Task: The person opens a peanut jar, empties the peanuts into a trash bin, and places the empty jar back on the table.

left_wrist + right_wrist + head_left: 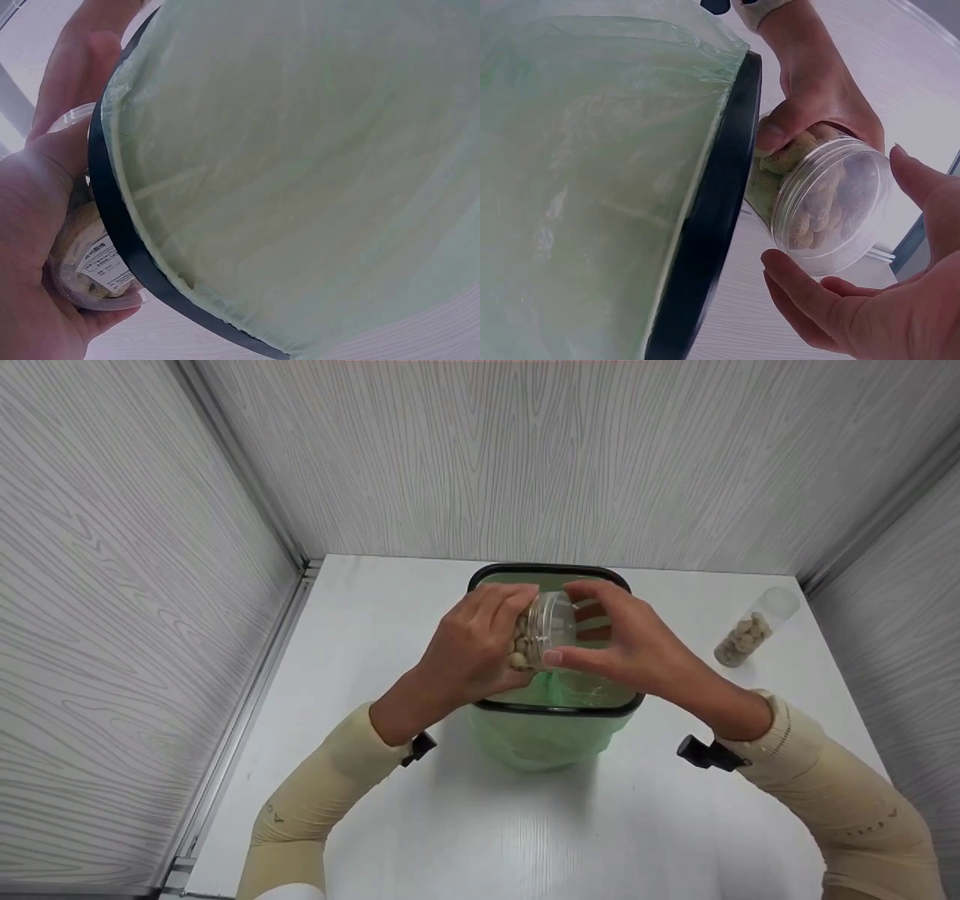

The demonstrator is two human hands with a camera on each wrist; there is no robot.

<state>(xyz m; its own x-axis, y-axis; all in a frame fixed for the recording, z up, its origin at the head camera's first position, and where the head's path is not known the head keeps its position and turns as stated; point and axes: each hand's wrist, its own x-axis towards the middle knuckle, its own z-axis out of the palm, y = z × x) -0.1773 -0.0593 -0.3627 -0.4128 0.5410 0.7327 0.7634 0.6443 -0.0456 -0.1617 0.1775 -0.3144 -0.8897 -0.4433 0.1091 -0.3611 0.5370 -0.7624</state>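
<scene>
Above the green-lined bin [551, 735], the left hand [474, 636] is gripping a jar [534, 634] of tan pieces [518, 660] from nine o'clock; the right hand [634, 641] is curving widely round its clear lid [559, 622] from three. Only the left wrist view is showing a printed label [106, 264]; only the head view is showing another container [765, 617], toward three o'clock.

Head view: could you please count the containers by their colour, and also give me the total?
Clear: 2 (the jar in the left hand, and the tall tube on the right side)
Green with black rim: 1 (the bin)
Total: 3
</scene>
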